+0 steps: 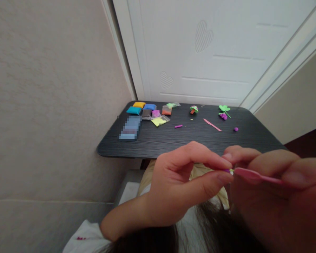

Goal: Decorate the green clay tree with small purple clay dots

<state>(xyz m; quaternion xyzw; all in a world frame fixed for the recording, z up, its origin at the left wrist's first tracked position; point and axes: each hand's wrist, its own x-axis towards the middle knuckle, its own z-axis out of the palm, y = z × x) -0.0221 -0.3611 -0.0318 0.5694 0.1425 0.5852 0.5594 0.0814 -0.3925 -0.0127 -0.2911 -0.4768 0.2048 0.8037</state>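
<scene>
Close in front of me, my left hand [177,186] pinches a tiny clay piece [227,170] between thumb and forefinger. It looks purple with a bit of yellow and white at its tip, and the fingers cover most of it. My right hand [276,196] is closed around a pink plastic clay tool [249,174]. The tool's flat rounded end points left and is at the tip of the clay piece; whether they touch I cannot tell. Both hands are above my lap, just before the table's near edge.
On the dark table [152,146], several clay packets [159,121] lie at the back left beside a blurred-out phone-like object [131,127]. Farther right are a clay mushroom [193,109], a pink clay knife [212,124], purple grape-like clay [223,116], a green clover shape [224,108] and a purple ball [236,129].
</scene>
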